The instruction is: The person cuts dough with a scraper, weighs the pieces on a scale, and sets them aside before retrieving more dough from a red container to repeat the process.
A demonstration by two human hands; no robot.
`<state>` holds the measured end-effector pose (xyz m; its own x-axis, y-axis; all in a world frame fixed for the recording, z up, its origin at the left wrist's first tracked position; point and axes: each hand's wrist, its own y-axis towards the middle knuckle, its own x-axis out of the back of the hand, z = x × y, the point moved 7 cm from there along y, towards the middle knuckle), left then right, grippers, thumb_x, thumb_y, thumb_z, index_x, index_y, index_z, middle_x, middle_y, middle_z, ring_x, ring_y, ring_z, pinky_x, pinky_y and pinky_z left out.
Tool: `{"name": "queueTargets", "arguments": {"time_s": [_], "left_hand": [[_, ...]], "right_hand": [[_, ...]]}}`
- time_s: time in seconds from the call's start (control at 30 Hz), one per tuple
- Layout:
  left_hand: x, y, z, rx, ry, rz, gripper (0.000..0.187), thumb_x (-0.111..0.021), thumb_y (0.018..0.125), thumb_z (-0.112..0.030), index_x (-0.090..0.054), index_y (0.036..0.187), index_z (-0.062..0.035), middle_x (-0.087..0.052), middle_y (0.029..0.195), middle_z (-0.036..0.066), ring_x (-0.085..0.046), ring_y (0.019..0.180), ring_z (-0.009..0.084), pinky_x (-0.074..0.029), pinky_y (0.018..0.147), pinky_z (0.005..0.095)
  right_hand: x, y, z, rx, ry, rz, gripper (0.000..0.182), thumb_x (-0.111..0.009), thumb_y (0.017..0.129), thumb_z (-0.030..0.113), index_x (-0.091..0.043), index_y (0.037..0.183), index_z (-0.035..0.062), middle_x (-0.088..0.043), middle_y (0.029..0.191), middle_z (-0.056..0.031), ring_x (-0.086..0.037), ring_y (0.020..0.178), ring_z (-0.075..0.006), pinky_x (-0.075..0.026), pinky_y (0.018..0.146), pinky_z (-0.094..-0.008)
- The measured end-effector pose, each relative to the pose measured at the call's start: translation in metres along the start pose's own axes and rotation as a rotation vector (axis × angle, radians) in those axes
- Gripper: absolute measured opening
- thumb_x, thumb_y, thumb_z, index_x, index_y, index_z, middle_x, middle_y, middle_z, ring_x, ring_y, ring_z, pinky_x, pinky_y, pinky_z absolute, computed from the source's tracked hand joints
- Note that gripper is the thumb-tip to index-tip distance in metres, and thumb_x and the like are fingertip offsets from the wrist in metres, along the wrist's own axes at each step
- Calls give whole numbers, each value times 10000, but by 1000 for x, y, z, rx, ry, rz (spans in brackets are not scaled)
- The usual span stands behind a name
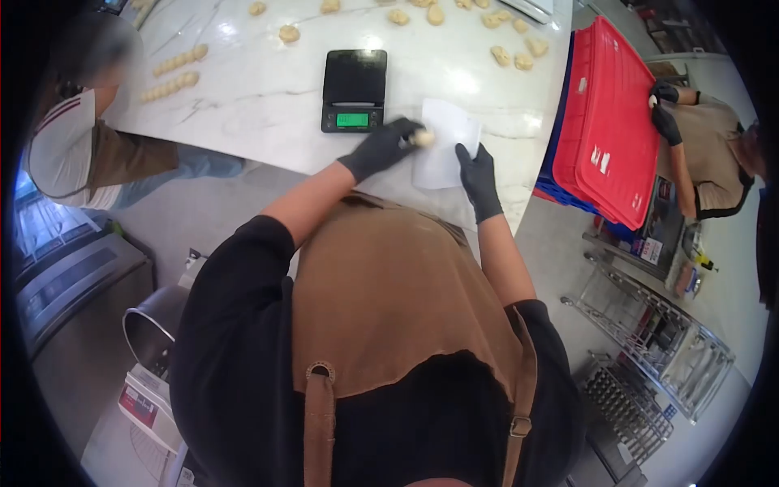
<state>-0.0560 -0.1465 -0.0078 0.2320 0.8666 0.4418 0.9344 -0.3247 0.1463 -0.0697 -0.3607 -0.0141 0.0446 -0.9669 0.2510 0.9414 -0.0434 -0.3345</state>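
In black gloves, both of my hands are at the near edge of the marble-look table. My left hand [385,149] pinches a small pale dough ball [423,138] just over a white sheet of paper [442,158]. The sheet's right edge is gripped by my right hand [479,180], thumb on top; its other fingers are partly hidden. A black digital scale [355,71] with a lit green display [352,120] lies just beyond my left hand, with nothing on its platform.
Several loose dough pieces [289,33] are scattered along the far side of the table [260,97]. Two rows of dough balls [170,86] lie at the left, near a person [73,150]. On the right, another gloved person [706,146] stands by red crates [608,122]; a wire rack [649,325] is below.
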Motion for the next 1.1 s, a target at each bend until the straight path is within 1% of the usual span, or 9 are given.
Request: {"name": "queueTargets", "arguments": {"time_s": [0.13, 0.2, 0.3, 0.4, 0.43, 0.6, 0.77, 0.9, 1.1], "left_hand": [[116, 45, 27, 69, 223, -318, 435, -637, 845, -45, -612, 1275, -107, -646, 1195, 157, -622, 1075, 311, -506, 914, 399], [120, 55, 48, 2, 716, -152, 440, -595, 865, -98, -603, 1303, -63, -568, 1336, 212, -579, 1164, 362, -479, 956, 451], [91, 49, -13, -105, 1151, -464, 449, -567, 875, -162, -606, 1298, -18, -516, 1366, 283, -537, 1204, 449, -439, 998, 515], [-24, 33, -11, -188, 298, -137, 526, -638, 900, -256, -535, 1371, -45, -576, 1339, 194, -550, 1201, 404, -429, 991, 504], [-67, 25, -27, -404, 381, -19, 570, -696, 880, -329, -547, 1366, -71, -589, 1333, 139, -560, 1193, 355, -438, 987, 467], [-145, 58, -40, -128, 340, 293, 271, -657, 901, -296, -643, 1055, -73, -632, 974, 166, -615, 991, 375, -466, 890, 477], [-108, 55, -81, -140, 420, 141, 315, -602, 930, -305, -643, 1141, -75, -593, 1264, 187, -528, 1222, 386, -386, 1039, 521], [-152, 20, -48, -135, 722, 167, 687, -533, 955, -475, -432, 1476, -39, -262, 1603, 219, -216, 1500, 369, -133, 1210, 549], [-177, 37, -59, -333, 622, 320, 805, -518, 932, -596, -386, 1498, -38, -267, 1604, 203, -207, 1504, 361, -114, 1219, 535]], "right_hand": [[66, -15, 20, 75, 118, -250, 337, -654, 964, 144, -620, 1224, -67, -714, 1111, -149, -661, 978, -201, -509, 865, -324], [115, -24, 14, 151, 191, -344, 350, -652, 963, 130, -608, 1250, -65, -699, 1152, -138, -648, 999, -191, -500, 880, -314], [172, -41, 2, 96, 358, -456, 400, -652, 948, 84, -568, 1306, -73, -649, 1257, -124, -617, 1066, -186, -481, 919, -317], [204, -56, -25, 92, 448, -524, 428, -644, 950, 91, -548, 1330, -82, -642, 1266, -142, -620, 1105, -222, -487, 944, -338], [204, -61, -30, 22, 455, -560, 428, -653, 940, 88, -554, 1326, -69, -643, 1259, -136, -625, 1096, -231, -495, 939, -349], [189, -71, -36, 13, 401, -402, 451, -635, 956, 111, -527, 1363, -49, -633, 1265, -136, -630, 1105, -242, -507, 939, -350], [200, -87, -24, 37, 500, -440, 409, -602, 974, 85, -528, 1345, -72, -638, 1257, -153, -647, 1057, -230, -515, 916, -343], [213, -93, -26, 34, 425, -456, 399, -602, 971, 76, -535, 1344, -50, -645, 1233, -147, -656, 1033, -230, -535, 886, -342], [209, -91, -17, 22, 413, -396, 458, -608, 966, 108, -500, 1376, -66, -610, 1289, -166, -630, 1100, -256, -523, 931, -365]]}}
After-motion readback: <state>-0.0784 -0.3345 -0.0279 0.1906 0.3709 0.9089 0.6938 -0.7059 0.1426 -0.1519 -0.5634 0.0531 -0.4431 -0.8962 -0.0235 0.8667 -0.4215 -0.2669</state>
